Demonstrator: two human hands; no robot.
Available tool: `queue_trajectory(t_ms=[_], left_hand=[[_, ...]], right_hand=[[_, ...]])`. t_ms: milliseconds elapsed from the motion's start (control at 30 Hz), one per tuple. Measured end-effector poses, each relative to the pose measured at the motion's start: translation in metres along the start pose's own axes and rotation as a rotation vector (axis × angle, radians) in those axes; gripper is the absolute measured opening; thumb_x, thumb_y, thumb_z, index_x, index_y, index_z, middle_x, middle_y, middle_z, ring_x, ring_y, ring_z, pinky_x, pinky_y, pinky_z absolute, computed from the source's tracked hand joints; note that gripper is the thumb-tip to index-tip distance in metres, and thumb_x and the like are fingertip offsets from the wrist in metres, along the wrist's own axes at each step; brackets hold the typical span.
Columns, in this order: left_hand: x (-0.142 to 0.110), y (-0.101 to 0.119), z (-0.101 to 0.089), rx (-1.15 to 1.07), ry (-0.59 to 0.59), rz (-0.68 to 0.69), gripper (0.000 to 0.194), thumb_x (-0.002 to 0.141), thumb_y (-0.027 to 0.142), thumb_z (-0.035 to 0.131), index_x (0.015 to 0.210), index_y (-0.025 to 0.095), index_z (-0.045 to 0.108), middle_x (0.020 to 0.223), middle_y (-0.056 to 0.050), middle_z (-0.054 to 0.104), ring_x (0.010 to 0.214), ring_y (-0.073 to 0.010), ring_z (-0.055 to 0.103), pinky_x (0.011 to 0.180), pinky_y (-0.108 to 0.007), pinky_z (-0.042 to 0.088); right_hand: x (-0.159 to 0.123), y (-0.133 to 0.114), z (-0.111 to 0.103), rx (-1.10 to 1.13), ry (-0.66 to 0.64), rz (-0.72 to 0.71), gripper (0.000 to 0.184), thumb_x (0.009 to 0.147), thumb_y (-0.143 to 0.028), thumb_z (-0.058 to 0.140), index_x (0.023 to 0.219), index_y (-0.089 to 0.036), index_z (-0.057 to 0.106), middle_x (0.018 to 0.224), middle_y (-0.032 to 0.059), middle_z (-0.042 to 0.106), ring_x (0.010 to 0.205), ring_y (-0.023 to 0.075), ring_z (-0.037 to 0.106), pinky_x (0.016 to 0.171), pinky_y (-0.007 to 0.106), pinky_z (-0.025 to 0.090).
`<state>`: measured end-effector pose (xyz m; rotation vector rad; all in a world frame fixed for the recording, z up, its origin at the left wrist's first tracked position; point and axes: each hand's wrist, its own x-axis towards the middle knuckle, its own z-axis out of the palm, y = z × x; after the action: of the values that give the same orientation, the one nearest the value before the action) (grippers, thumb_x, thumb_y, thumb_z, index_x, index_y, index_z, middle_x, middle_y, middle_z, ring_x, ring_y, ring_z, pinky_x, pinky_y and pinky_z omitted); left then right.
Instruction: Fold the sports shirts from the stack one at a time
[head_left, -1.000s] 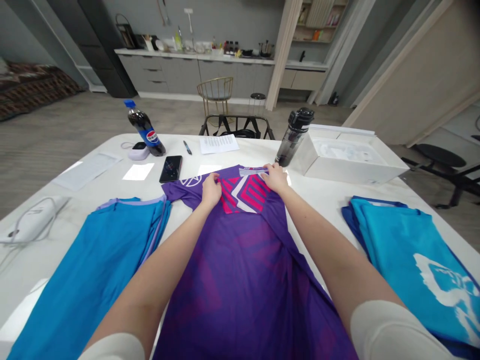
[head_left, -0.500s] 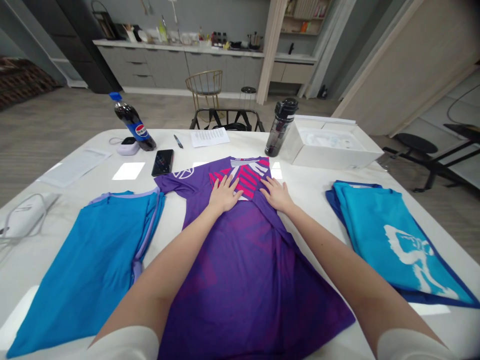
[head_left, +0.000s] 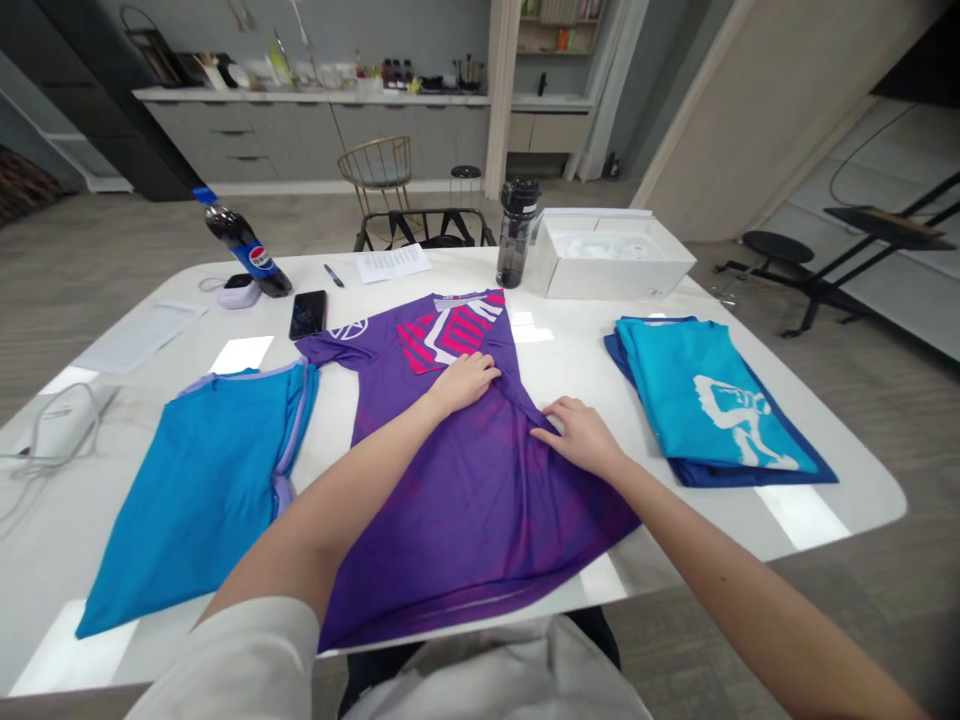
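Note:
A purple T-shirt (head_left: 450, 480) with a pink and white chest print is spread over the white table, its hem near the front edge. Its right side is folded inward in a long crease. My left hand (head_left: 466, 383) rests on the shirt just below the print, fingers bent together on the cloth at the crease. Lower and to the right, my right hand (head_left: 581, 435) pinches the shirt's side edge between thumb and fingers. To the left is a blue folded garment pile (head_left: 202, 480); to the right, a turquoise and navy pile (head_left: 705, 400) with a white print.
Along the back of the table (head_left: 817, 530) are a cola bottle (head_left: 244, 245), a phone (head_left: 308, 314), a pen (head_left: 334, 276), a paper sheet (head_left: 394, 263), a dark drink bottle (head_left: 516, 235) and a white box (head_left: 611, 260). A white device with a cable (head_left: 64, 425) lies at far left.
Both hands have slid down from the chest print toward me, the right one further and outward to the shirt's edge. Their spread fingers have closed on the cloth. The view has shifted.

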<state>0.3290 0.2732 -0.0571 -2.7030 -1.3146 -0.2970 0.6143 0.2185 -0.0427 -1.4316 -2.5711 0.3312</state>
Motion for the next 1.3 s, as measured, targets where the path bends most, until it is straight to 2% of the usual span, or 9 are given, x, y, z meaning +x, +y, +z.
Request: queue_trajectory(t_ms=[167,267,400,533,700,833,1000,1167,1300], left_hand=[[0.006,0.031,0.0,0.01,-0.018,0.063,0.028,0.1,0.021,0.046,0.118,0.02,0.068,0.114,-0.01,0.063,0.103,-0.0234,0.056,0.087,-0.036,0.044],[0.005,0.043,0.0,-0.018,-0.039,0.045,0.028,0.1,0.022,0.046,0.118,0.02,0.068,0.113,-0.011,0.063,0.104,-0.0236,0.056,0.086,-0.036,0.045],[0.004,0.063,0.0,-0.014,-0.056,-0.011,0.031,0.102,0.02,0.042,0.119,0.019,0.067,0.112,-0.012,0.062,0.105,-0.0237,0.057,0.086,-0.035,0.046],[0.005,0.085,0.0,0.012,-0.029,-0.116,0.034,0.101,0.017,0.04,0.127,0.02,0.062,0.114,-0.012,0.061,0.104,-0.0236,0.057,0.081,-0.033,0.048],[0.004,0.1,-0.003,0.036,0.007,-0.189,0.036,0.097,0.012,0.043,0.125,0.022,0.063,0.118,-0.011,0.061,0.105,-0.0231,0.056,0.076,-0.032,0.05],[-0.019,0.088,-0.01,0.058,0.02,-0.223,0.035,0.096,0.009,0.041,0.115,0.02,0.068,0.116,-0.012,0.062,0.108,-0.0248,0.055,0.082,-0.034,0.05],[-0.063,0.077,-0.022,0.051,0.02,-0.251,0.035,0.097,0.013,0.041,0.117,0.02,0.07,0.118,-0.014,0.062,0.111,-0.027,0.054,0.09,-0.04,0.045],[-0.1,0.114,-0.034,-0.028,-0.024,0.019,0.039,0.096,0.014,0.047,0.127,0.026,0.067,0.122,-0.012,0.061,0.111,-0.0258,0.054,0.092,-0.04,0.041],[-0.13,0.144,-0.043,-0.056,-0.047,0.214,0.033,0.097,0.016,0.05,0.122,0.024,0.069,0.119,-0.01,0.063,0.109,-0.0238,0.054,0.092,-0.038,0.039]], right_hand=[[-0.064,-0.009,-0.022,-0.19,-0.141,0.203,0.018,0.092,-0.035,0.062,0.098,-0.02,0.068,0.101,0.0106,0.071,0.095,0.0269,0.066,0.078,0.036,0.045],[-0.093,-0.01,-0.028,-0.297,-0.199,0.241,0.014,0.09,-0.027,0.059,0.092,-0.019,0.069,0.1,0.013,0.072,0.096,0.0293,0.066,0.078,0.039,0.043],[-0.126,-0.015,-0.038,-0.334,-0.228,0.266,0.02,0.092,-0.028,0.054,0.081,-0.019,0.069,0.092,0.014,0.074,0.091,0.029,0.068,0.077,0.038,0.041],[-0.145,-0.035,-0.065,-0.168,-0.135,0.314,0.028,0.097,-0.04,0.052,0.079,-0.024,0.066,0.076,0.0072,0.073,0.075,0.0245,0.068,0.063,0.032,0.036],[-0.15,-0.076,-0.088,-0.082,0.039,0.302,0.013,0.093,-0.037,0.059,0.096,-0.026,0.067,0.068,0.0009,0.07,0.068,0.0225,0.066,0.058,0.03,0.03],[-0.153,-0.11,-0.07,-0.006,0.037,0.166,0.011,0.094,-0.029,0.058,0.096,-0.027,0.068,0.076,0.0003,0.073,0.071,0.0202,0.067,0.062,0.03,0.035],[-0.161,-0.14,-0.028,0.054,0.041,-0.04,0.019,0.101,-0.036,0.057,0.089,-0.024,0.066,0.083,0.0025,0.074,0.077,0.0195,0.068,0.071,0.032,0.039],[-0.162,-0.147,0.006,0.091,0.021,-0.152,0.022,0.101,-0.038,0.06,0.088,-0.021,0.064,0.084,0.0029,0.073,0.079,0.0186,0.066,0.075,0.032,0.037],[-0.166,-0.152,0.017,0.129,0.018,-0.193,0.02,0.102,-0.035,0.06,0.091,-0.02,0.066,0.083,0.0023,0.071,0.077,0.0169,0.064,0.076,0.032,0.035]])
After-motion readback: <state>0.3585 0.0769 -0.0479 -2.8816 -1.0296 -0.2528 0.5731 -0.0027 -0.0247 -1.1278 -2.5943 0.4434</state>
